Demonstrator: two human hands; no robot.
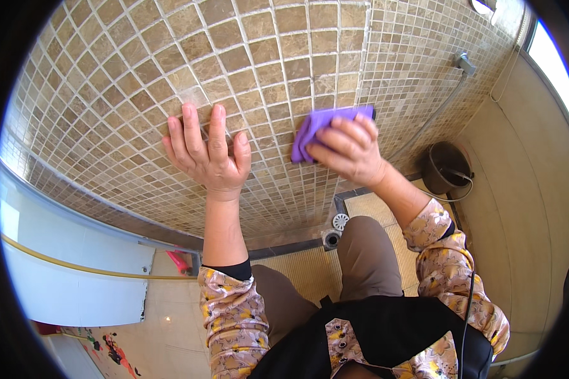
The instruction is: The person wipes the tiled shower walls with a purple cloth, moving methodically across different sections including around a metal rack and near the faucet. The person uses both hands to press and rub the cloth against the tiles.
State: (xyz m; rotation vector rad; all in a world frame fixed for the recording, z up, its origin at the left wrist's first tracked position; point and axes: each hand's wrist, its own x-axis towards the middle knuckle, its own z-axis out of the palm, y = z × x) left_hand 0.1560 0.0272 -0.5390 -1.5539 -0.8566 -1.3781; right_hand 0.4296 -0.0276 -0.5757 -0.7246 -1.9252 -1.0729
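Before me rises a wall of small brown mosaic tiles [261, 61] with pale grout lines. My left hand [208, 151] rests on the tiles with its fingers spread and holds nothing. To the right, my right hand [351, 151] grips a folded purple cloth [313, 123] against the wall. The fingers cover much of the cloth, and part of it shows above and left of them.
A dark bucket [438, 166] stands in the right corner with a shower hose [429, 121] running down from a wall fitting [463, 64]. Below lie an open floor drain [332, 239] and a white drain cover [340, 221]. A white door [76, 284] is at lower left.
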